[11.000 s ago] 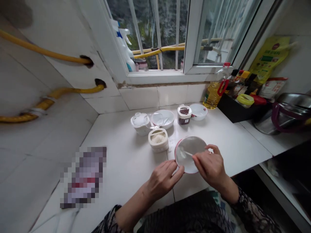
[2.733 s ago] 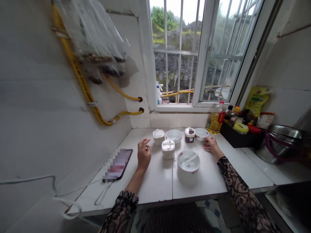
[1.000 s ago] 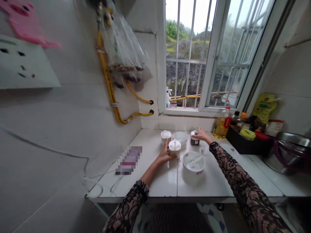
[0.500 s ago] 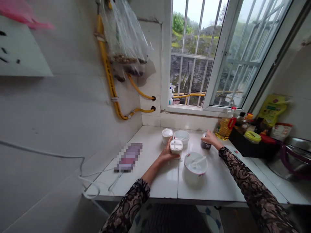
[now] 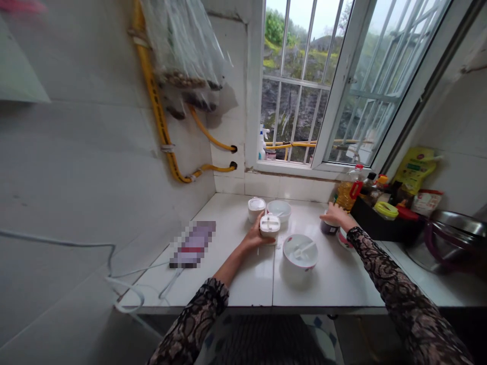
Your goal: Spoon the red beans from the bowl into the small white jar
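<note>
My left hand (image 5: 251,237) is wrapped round a white lidded container (image 5: 270,224) on the white counter. Beside it stands a similar white container (image 5: 256,207), with a pale bowl (image 5: 284,212) close behind. Over at the right, my right hand (image 5: 336,215) grips the top of a small jar (image 5: 329,228) with a dark lower part. The fingers hide much of its top. Between the hands and nearer me is a white bowl (image 5: 291,259) with a red-patterned rim and a white spoon (image 5: 304,249) in it.
An oil bottle (image 5: 347,193) stands just beyond my right hand, beside a black box (image 5: 375,223) of condiments. A steel pot (image 5: 452,238) is at far right. A red-patterned dish (image 5: 344,239) shows partly under my right wrist. A blurred-out phone-like object (image 5: 193,244) lies left.
My right hand has shifted the jar to the right, away from the bowl with the spoon. My left hand keeps its hold on the white container. The view has shifted slightly.
</note>
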Demonstrator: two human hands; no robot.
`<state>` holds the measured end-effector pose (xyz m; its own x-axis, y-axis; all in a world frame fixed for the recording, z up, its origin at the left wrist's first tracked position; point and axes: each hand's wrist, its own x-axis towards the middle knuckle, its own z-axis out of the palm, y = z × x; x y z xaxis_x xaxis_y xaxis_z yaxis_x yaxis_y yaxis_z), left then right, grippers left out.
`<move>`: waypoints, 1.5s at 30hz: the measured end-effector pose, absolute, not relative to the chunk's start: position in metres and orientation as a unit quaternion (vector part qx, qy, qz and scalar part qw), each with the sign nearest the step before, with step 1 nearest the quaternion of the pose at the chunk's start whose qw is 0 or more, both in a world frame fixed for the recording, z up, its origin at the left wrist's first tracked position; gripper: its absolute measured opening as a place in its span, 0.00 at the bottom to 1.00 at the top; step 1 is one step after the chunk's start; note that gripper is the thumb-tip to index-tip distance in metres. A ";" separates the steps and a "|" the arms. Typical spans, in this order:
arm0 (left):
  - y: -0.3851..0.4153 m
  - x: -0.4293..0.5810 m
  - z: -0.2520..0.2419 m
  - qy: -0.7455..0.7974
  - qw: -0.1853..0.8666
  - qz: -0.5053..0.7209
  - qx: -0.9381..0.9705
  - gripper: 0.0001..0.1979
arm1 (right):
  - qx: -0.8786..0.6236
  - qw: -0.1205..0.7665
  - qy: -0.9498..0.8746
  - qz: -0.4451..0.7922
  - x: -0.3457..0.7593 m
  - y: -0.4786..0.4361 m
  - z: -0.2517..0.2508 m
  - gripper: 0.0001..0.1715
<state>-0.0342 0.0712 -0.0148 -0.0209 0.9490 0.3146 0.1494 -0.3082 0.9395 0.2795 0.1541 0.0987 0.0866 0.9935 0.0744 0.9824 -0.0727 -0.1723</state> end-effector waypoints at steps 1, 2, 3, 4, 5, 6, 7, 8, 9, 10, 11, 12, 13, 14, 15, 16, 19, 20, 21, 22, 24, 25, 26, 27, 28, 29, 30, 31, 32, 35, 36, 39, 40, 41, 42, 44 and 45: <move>0.071 -0.035 -0.014 0.464 0.367 0.541 0.598 0.57 | -0.724 0.103 -0.681 0.028 0.272 0.155 0.100 0.39; 0.071 -0.036 -0.014 0.468 0.369 0.536 0.598 0.57 | -0.712 0.118 -0.691 0.030 0.263 0.157 0.101 0.37; 0.071 -0.038 -0.014 0.472 0.370 0.531 0.599 0.57 | -0.698 0.132 -0.703 0.040 0.252 0.159 0.102 0.35; 0.071 -0.040 -0.013 0.473 0.368 0.535 0.596 0.57 | -0.683 0.142 -0.714 0.058 0.240 0.162 0.101 0.32; 0.071 -0.042 -0.013 0.474 0.364 0.541 0.592 0.56 | -0.668 0.147 -0.724 0.085 0.227 0.165 0.100 0.29; 0.071 -0.044 -0.013 0.474 0.359 0.548 0.588 0.56 | -0.657 0.148 -0.730 0.116 0.213 0.169 0.097 0.28; 0.072 -0.047 -0.013 0.472 0.354 0.556 0.585 0.55 | -0.649 0.142 -0.732 0.151 0.200 0.172 0.094 0.26; 0.072 -0.050 -0.012 0.469 0.351 0.564 0.581 0.54 | -0.643 0.134 -0.731 0.184 0.188 0.176 0.090 0.25; 0.072 -0.053 -0.012 0.466 0.350 0.571 0.579 0.54 | -0.640 0.124 -0.728 0.211 0.177 0.179 0.086 0.24; 0.072 -0.055 -0.011 0.462 0.349 0.578 0.575 0.54 | -0.636 0.116 -0.727 0.233 0.167 0.182 0.082 0.22; 0.071 -0.058 -0.010 0.460 0.347 0.582 0.574 0.55 | -0.635 0.105 -0.724 0.249 0.160 0.184 0.078 0.20; 0.071 -0.060 -0.009 0.458 0.345 0.586 0.572 0.55 | -0.637 0.094 -0.720 0.258 0.154 0.186 0.075 0.19; 0.071 -0.062 -0.008 0.458 0.344 0.591 0.569 0.55 | -0.640 0.084 -0.718 0.262 0.151 0.188 0.072 0.19; 0.070 -0.063 -0.008 0.458 0.342 0.593 0.568 0.56 | -0.643 0.075 -0.716 0.261 0.150 0.189 0.071 0.19; 0.069 -0.064 -0.007 0.459 0.341 0.594 0.566 0.56 | -0.648 0.068 -0.715 0.256 0.152 0.190 0.071 0.20; 0.069 -0.065 -0.006 0.461 0.340 0.594 0.565 0.56 | -0.652 0.061 -0.715 0.246 0.155 0.192 0.072 0.20; 0.067 -0.066 -0.004 0.468 0.336 0.593 0.563 0.55 | -0.672 0.040 -0.713 0.194 0.173 0.195 0.079 0.21; 0.066 -0.066 -0.003 0.469 0.333 0.594 0.563 0.54 | -0.681 0.033 -0.712 0.171 0.181 0.196 0.081 0.21; 0.065 -0.067 -0.002 0.468 0.331 0.597 0.561 0.54 | -0.689 0.026 -0.709 0.148 0.188 0.197 0.084 0.20; 0.065 -0.067 -0.001 0.467 0.331 0.602 0.557 0.54 | -0.695 0.019 -0.707 0.128 0.195 0.197 0.086 0.20; 0.064 -0.068 0.000 0.466 0.335 0.609 0.548 0.54 | -0.705 0.005 -0.702 0.095 0.206 0.196 0.091 0.20; 0.063 -0.069 0.002 0.466 0.336 0.611 0.545 0.54 | -0.709 -0.001 -0.700 0.083 0.211 0.196 0.092 0.20; 0.062 -0.070 0.003 0.466 0.335 0.613 0.543 0.53 | -0.713 -0.006 -0.697 0.073 0.214 0.195 0.094 0.20; 0.062 -0.071 0.004 0.467 0.333 0.614 0.542 0.53 | -0.716 -0.010 -0.695 0.065 0.217 0.195 0.096 0.20; 0.061 -0.072 0.005 0.467 0.332 0.614 0.543 0.53 | -0.717 -0.012 -0.694 0.059 0.219 0.194 0.098 0.20; 0.060 -0.074 0.006 0.467 0.333 0.613 0.543 0.52 | -0.716 -0.012 -0.696 0.054 0.219 0.194 0.100 0.20; 0.060 -0.075 0.006 0.467 0.336 0.612 0.543 0.53 | -0.712 -0.008 -0.700 0.049 0.217 0.194 0.103 0.20; 0.060 -0.077 0.006 0.467 0.339 0.610 0.543 0.53 | -0.704 -0.001 -0.708 0.046 0.214 0.193 0.105 0.20; 0.060 -0.078 0.006 0.467 0.343 0.609 0.541 0.53 | -0.692 0.010 -0.720 0.044 0.208 0.193 0.108 0.20; 0.060 -0.084 0.005 0.466 0.341 0.615 0.536 0.52 | -0.626 0.053 -0.776 0.058 0.175 0.189 0.115 0.21; 0.060 -0.087 0.004 0.466 0.335 0.621 0.534 0.52 | -0.595 0.065 -0.798 0.071 0.160 0.187 0.115 0.24; 0.059 -0.097 0.002 0.471 0.310 0.636 0.527 0.51 | -0.500 0.083 -0.853 0.122 0.110 0.181 0.112 0.43; 0.059 -0.101 0.001 0.475 0.304 0.638 0.524 0.51 | -0.478 0.085 -0.864 0.132 0.095 0.180 0.109 0.48; 0.059 -0.105 0.001 0.479 0.300 0.640 0.520 0.51 | -0.461 0.085 -0.872 0.140 0.081 0.178 0.105 0.52; 0.059 -0.109 0.000 0.482 0.298 0.644 0.515 0.51 | -0.447 0.085 -0.879 0.146 0.069 0.177 0.102 0.55; 0.059 -0.115 -0.001 0.481 0.291 0.659 0.501 0.51 | -0.428 0.084 -0.887 0.151 0.052 0.176 0.094 0.59; 0.059 -0.117 -0.001 0.478 0.285 0.669 0.493 0.50 | -0.423 0.082 -0.890 0.150 0.047 0.176 0.090 0.60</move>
